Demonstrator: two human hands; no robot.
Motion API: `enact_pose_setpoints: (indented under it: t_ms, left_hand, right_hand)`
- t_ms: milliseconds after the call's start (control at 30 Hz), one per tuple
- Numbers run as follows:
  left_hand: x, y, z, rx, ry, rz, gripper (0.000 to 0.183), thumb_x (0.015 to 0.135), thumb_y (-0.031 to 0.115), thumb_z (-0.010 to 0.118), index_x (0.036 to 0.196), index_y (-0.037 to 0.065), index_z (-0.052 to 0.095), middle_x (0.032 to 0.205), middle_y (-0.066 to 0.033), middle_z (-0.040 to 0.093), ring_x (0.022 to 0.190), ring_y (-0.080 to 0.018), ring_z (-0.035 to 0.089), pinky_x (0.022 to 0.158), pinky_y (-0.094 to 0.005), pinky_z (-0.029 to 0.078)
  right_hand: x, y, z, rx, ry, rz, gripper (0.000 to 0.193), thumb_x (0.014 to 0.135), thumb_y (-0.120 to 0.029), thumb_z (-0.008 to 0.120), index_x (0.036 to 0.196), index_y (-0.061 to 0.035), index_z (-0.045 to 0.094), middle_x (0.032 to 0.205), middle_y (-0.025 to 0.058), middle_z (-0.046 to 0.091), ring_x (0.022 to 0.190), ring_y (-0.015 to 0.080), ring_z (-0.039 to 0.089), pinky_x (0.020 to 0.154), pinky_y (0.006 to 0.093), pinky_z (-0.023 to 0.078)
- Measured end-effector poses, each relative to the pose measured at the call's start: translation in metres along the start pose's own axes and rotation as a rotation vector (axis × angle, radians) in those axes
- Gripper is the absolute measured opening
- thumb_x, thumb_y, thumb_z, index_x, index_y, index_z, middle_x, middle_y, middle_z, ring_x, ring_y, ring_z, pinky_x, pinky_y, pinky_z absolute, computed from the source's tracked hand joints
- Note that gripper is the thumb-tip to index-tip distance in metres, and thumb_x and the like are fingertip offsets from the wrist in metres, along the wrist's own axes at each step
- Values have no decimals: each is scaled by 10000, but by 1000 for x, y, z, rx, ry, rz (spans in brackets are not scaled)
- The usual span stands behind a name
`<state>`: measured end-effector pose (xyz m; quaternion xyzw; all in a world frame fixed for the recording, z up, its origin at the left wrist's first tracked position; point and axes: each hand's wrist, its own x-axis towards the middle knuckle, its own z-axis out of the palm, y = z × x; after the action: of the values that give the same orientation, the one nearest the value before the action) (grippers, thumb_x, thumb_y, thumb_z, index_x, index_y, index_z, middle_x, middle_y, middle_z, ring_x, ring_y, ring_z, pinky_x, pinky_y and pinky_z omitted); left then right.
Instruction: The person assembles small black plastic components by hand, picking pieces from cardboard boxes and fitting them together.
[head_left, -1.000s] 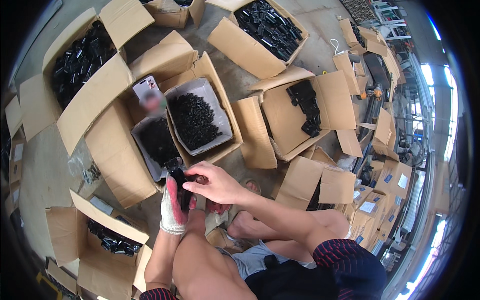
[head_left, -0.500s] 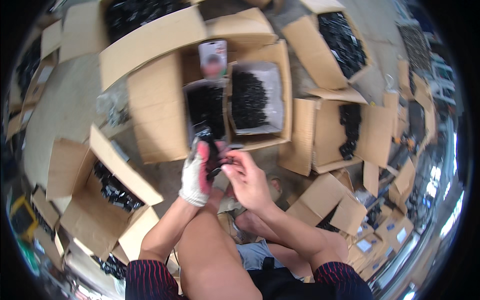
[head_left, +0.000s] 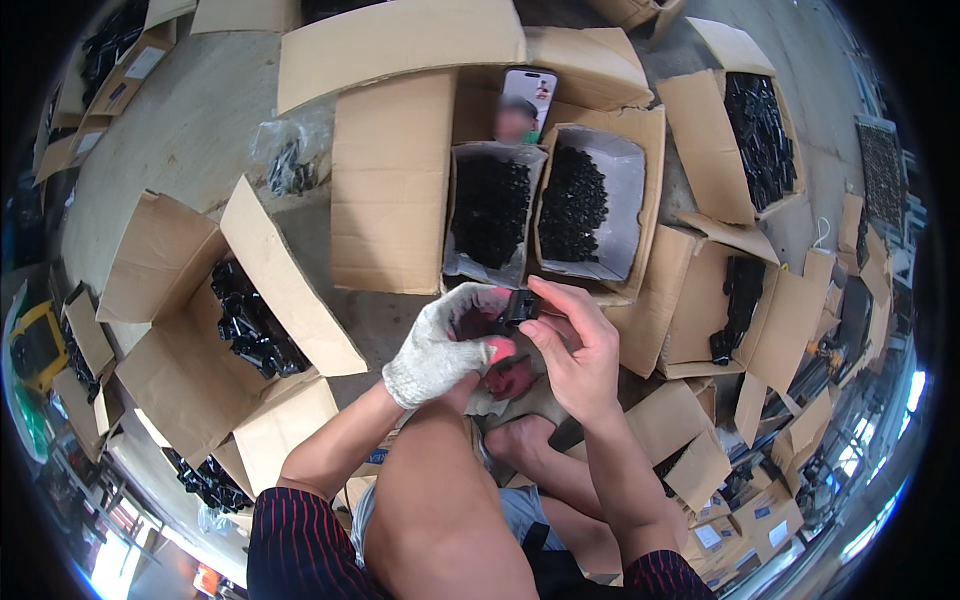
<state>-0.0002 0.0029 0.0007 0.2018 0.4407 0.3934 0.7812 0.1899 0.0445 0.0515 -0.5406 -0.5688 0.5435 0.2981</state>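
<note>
A small black plastic part (head_left: 518, 308) is held up between my two hands, in front of the two bins. My left hand (head_left: 435, 345), in a white knitted glove with a pinkish-red palm, is closed round the part's left side and hides some of it. My bare right hand (head_left: 580, 350) pinches its right end between thumb and forefinger. Just beyond stand a left bin (head_left: 480, 272) and a right bin (head_left: 622, 200), both grey and side by side in a cardboard box. Small black pieces (head_left: 490, 205) fill the left bin; similar ones lie in the right.
A phone (head_left: 545, 88) leans behind the bins. Open cardboard boxes with black parts stand around: one at left (head_left: 185, 375), one at right (head_left: 690, 300) and one at far right (head_left: 705, 150). A clear plastic bag (head_left: 290, 150) lies on the floor. My bent legs are below my hands.
My left hand has turned, and the black part, which pointed away from me, now sits between my hands. My right hand's fingers have spread to its end. The whole view has shifted.
</note>
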Motion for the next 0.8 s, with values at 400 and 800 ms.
enact_pose_setpoints:
  t_ms: [400,800]
  left_hand:
    - [-8,10,-3,516,-27,280,781,793,-6,797,1515,50,504,1360,-125,665,1180,-193,656,973,-359,543]
    - [-22,-2,-17,354,-8,147,705,826,0,758,1488,26,516,1362,-160,635,1236,-251,636,1052,-400,508]
  right_hand:
    - [-8,1,0,47,-80,77,464,916,15,748,1358,38,608,1225,137,698,1044,173,695,933,311,571]
    - [9,7,7,112,-196,211,357,900,-77,798,1197,49,645,1142,124,727,1014,161,692,904,313,563]
